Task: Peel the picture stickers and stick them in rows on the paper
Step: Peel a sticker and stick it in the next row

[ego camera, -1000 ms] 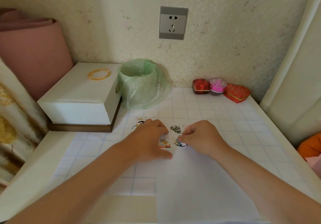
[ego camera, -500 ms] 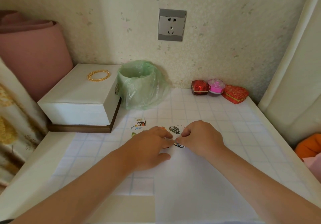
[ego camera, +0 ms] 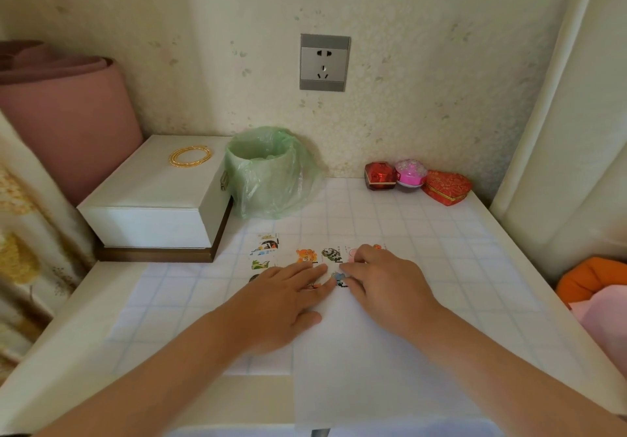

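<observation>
No writing, number or brand can be read in this view from the head camera. Tiny dark marks that may be lettering sit beside the pictures on the small colourful picture stickers (ego camera: 331,254) laid out in the middle of the white, blue-gridded table cover (ego camera: 441,233), but they are too small and blurred to make out.

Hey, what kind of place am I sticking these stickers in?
Probably a bedroom corner at home: a wallpapered wall with a socket, a white keepsake box topped with gold bangles, and a rolled pink mat beside it.
</observation>
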Available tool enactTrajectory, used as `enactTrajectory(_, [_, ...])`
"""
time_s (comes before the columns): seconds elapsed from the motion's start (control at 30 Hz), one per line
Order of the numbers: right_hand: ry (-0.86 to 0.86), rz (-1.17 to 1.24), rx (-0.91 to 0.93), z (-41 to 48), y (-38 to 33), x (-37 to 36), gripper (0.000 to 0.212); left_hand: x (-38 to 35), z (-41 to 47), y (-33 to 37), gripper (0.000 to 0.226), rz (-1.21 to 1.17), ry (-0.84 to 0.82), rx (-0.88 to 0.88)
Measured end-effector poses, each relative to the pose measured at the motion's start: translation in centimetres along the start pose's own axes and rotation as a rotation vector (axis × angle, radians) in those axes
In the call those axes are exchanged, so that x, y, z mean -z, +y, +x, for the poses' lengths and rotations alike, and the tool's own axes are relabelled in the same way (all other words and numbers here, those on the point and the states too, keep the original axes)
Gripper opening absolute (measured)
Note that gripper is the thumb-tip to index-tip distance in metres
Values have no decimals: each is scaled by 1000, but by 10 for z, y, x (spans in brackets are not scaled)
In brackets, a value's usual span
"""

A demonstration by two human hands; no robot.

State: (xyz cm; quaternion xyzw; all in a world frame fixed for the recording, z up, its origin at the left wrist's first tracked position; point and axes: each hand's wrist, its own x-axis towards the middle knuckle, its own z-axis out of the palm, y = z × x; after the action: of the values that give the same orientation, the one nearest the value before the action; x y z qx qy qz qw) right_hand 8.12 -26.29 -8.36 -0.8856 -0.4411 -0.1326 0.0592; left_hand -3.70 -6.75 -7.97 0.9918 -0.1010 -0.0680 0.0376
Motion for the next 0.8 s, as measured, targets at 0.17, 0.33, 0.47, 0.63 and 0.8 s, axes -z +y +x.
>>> enactTrajectory(0.17, [37,-58,-27,-2,-2,-1,42,3,0,1,75,-47,53,6])
enactTrajectory(0.33, [9,-92,1,-5,-4,-2,41,-4,1,6,60,70,192,8])
enactTrajectory(0.47, [29,-25,67,-16,-7,3,39,-13,3,13,58,124,284,6])
enactTrajectory(0.63, [-65,42,146,-28,-4,4,50,-18,1,12,66,146,261,23])
enactTrajectory(0.8, [-183,105,136,-30,1,10,62,-17,-2,8,68,148,260,13])
